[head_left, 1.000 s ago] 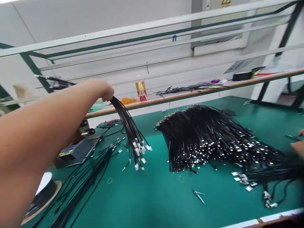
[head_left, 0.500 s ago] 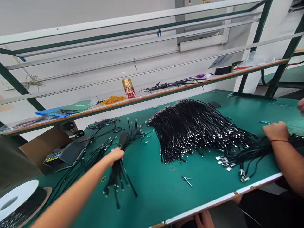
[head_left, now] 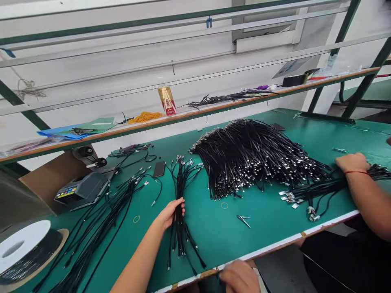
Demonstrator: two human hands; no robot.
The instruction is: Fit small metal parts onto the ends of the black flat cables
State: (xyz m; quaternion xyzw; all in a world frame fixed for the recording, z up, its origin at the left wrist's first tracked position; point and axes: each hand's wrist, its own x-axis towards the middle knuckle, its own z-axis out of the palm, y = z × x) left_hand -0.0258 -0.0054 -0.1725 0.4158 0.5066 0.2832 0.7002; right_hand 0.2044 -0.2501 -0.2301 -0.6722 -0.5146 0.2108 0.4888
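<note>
My left hand [head_left: 174, 212] is closed around the middle of a bundle of black cables [head_left: 181, 183], just above the green table [head_left: 214, 244] or resting on it; I cannot tell which. The bundle's upper ends fan out with metal plugs, and its lower ends hang toward the table's front edge. My right hand [head_left: 240, 277] is at that edge, bottom centre, smeared by motion with its fingers unclear. Left of the bundle lie more loose black cables [head_left: 113, 215]. Tweezers [head_left: 243, 221] and two thin yellow rubber bands [head_left: 224, 205] lie nearby.
A large pile of black cables [head_left: 253, 158] fills the table's middle. At right, a co-worker's hand [head_left: 352, 163] rests on another cable bundle [head_left: 320, 188]. A phone [head_left: 159, 169], a dark device [head_left: 81, 189] and a cable spool [head_left: 27, 252] stand left. A shelf [head_left: 122, 132] runs behind.
My left hand has moved right with the cable bundle, which now stands more upright in view. My right hand has risen and shifted left at the table edge. The view has tilted slightly downward.
</note>
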